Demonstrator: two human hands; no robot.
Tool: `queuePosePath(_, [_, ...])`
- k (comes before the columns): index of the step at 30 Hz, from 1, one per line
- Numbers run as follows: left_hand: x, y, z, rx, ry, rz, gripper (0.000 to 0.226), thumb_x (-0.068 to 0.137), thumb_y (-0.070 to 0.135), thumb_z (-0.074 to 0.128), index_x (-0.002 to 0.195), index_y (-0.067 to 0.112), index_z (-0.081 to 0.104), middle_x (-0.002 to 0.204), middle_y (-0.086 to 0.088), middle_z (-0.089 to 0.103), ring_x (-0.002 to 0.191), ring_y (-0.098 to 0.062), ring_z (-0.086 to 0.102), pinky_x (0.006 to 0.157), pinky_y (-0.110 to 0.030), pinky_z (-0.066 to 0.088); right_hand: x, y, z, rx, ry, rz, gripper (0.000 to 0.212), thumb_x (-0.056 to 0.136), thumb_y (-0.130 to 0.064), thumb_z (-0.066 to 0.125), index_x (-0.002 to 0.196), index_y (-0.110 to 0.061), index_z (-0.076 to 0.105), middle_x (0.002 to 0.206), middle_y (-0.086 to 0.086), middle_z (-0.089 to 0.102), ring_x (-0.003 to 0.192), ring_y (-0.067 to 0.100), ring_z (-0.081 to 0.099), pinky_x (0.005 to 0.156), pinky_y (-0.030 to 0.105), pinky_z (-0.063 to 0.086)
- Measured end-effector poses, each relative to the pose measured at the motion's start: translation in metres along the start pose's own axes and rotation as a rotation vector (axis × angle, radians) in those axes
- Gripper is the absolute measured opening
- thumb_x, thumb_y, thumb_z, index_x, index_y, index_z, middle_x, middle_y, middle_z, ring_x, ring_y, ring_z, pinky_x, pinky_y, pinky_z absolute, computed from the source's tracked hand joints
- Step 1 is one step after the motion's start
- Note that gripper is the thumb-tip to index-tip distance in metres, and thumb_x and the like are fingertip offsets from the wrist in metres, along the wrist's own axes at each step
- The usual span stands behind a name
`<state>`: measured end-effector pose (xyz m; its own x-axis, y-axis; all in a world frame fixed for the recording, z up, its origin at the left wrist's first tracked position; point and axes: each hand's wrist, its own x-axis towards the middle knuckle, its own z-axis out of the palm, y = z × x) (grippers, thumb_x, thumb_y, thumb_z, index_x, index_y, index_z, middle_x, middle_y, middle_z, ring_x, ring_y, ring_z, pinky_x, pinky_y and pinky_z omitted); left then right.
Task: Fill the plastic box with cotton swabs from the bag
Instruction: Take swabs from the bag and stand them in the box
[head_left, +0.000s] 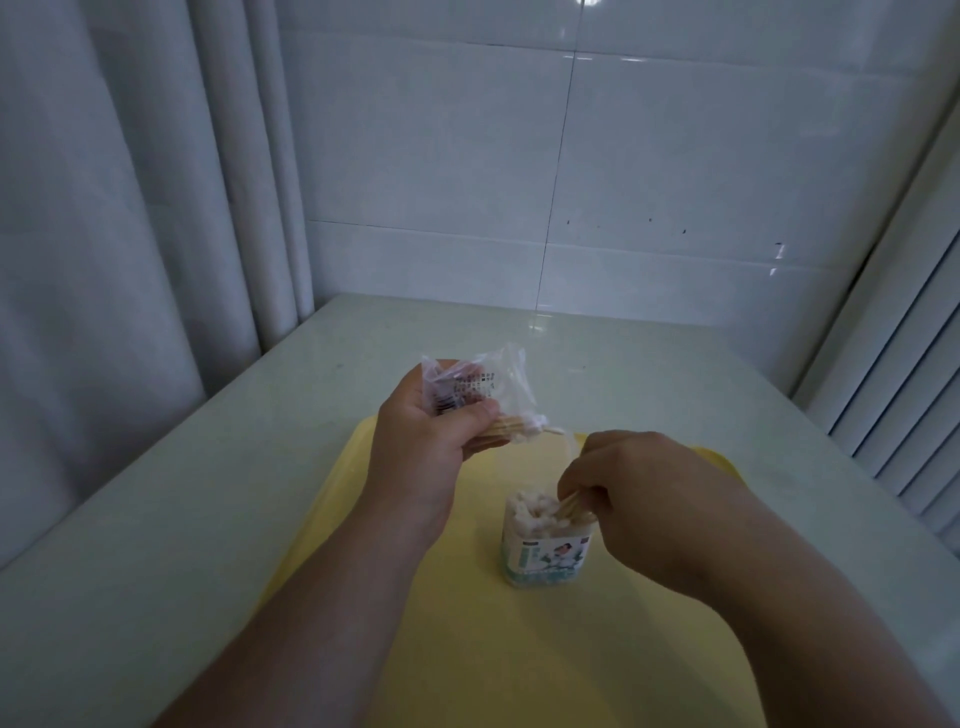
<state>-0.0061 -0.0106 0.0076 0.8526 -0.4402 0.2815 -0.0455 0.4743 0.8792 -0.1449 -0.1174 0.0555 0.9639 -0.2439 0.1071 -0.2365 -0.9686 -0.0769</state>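
A small clear plastic box (543, 558) with a printed label stands upright on a yellow tray (467, 597). White swab tips fill its open top. My right hand (639, 493) is just right of the box mouth and pinches a small bunch of wooden-stemmed cotton swabs (571, 506) whose lower ends reach into the box. My left hand (421, 436) is held above the tray's far left part and grips a crumpled clear plastic bag (478, 389) with printed text. More swabs (511, 428) stick out of the bag toward the right.
The tray lies on a pale countertop (218, 467) set in a corner. A white tiled wall (623, 182) stands behind it, a white curtain (104, 234) hangs at the left, and a ribbed white panel (909, 415) rises at the right.
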Motion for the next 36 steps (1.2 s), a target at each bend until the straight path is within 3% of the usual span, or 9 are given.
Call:
queuePosePath(7, [0.001, -0.001, -0.001, -0.011, 0.008, 0.001, 0.033, 0.083, -0.014, 0.060, 0.087, 0.018, 0.067, 0.075, 0.002, 0.073, 0.073, -0.020, 0.071, 0.063, -0.033, 0.057, 0.008, -0.005, 0.003, 0.026, -0.052, 0.024, 0.044, 0.077, -0.007, 0.052, 0.108, -0.031, 0.072, 0.112, -0.008, 0.062, 0.102, 0.015, 0.059, 0.083, 0.031, 0.053])
queuePosePath(12, [0.000, -0.003, 0.000, -0.025, 0.021, -0.002, 0.036, 0.082, -0.014, 0.060, 0.083, 0.021, 0.069, 0.073, 0.002, 0.073, 0.070, -0.020, 0.071, 0.063, -0.036, 0.057, 0.011, -0.005, 0.009, 0.034, -0.045, 0.000, 0.048, 0.076, -0.006, 0.048, 0.109, -0.031, 0.071, 0.110, -0.010, 0.061, 0.101, 0.015, 0.059, 0.077, 0.026, 0.050])
queuePosePath(16, [0.002, -0.004, -0.001, -0.035, 0.029, 0.007, 0.039, 0.082, -0.014, 0.061, 0.078, 0.023, 0.072, 0.074, -0.001, 0.073, 0.071, -0.023, 0.072, 0.066, -0.039, 0.057, 0.008, -0.003, 0.012, 0.130, 0.010, 0.037, 0.039, 0.076, -0.009, 0.049, 0.101, -0.031, 0.069, 0.102, -0.011, 0.062, 0.097, 0.015, 0.060, 0.079, 0.032, 0.053])
queuePosePath(19, [0.003, -0.005, -0.001, -0.032, 0.045, 0.011, 0.036, 0.082, -0.014, 0.061, 0.079, 0.022, 0.070, 0.072, 0.000, 0.072, 0.070, -0.023, 0.071, 0.065, -0.038, 0.057, 0.003, -0.002, 0.011, 0.248, 0.084, 0.084, 0.024, 0.077, -0.013, 0.051, 0.092, -0.031, 0.056, 0.090, -0.008, 0.063, 0.083, 0.016, 0.061, 0.068, 0.035, 0.054])
queuePosePath(22, [0.005, -0.007, -0.002, -0.030, 0.075, 0.005, 0.036, 0.081, -0.012, 0.063, 0.078, 0.022, 0.071, 0.075, -0.003, 0.072, 0.073, -0.026, 0.071, 0.068, -0.041, 0.057, 0.001, 0.001, 0.011, 0.360, 0.136, 0.100, 0.010, 0.079, -0.018, 0.054, 0.082, -0.027, 0.058, 0.078, -0.008, 0.063, 0.071, 0.009, 0.060, 0.057, 0.027, 0.050])
queuePosePath(26, [0.006, -0.008, -0.003, -0.043, 0.096, -0.013, 0.034, 0.081, -0.011, 0.063, 0.077, 0.022, 0.072, 0.078, -0.005, 0.072, 0.075, -0.028, 0.071, 0.071, -0.043, 0.056, 0.003, 0.003, 0.016, 0.521, 0.218, 0.111, 0.012, 0.087, -0.022, 0.055, 0.078, -0.028, 0.062, 0.074, -0.013, 0.061, 0.064, -0.001, 0.056, 0.050, 0.012, 0.040])
queuePosePath(36, [0.005, -0.005, -0.002, -0.046, 0.131, 0.006, 0.026, 0.084, -0.012, 0.060, 0.087, 0.014, 0.064, 0.076, 0.000, 0.069, 0.071, -0.019, 0.070, 0.061, -0.031, 0.056, 0.009, 0.006, 0.021, 0.508, 0.250, 0.052, 0.010, 0.088, -0.021, 0.064, 0.085, -0.024, 0.073, 0.086, -0.012, 0.067, 0.084, -0.003, 0.058, 0.068, 0.007, 0.042])
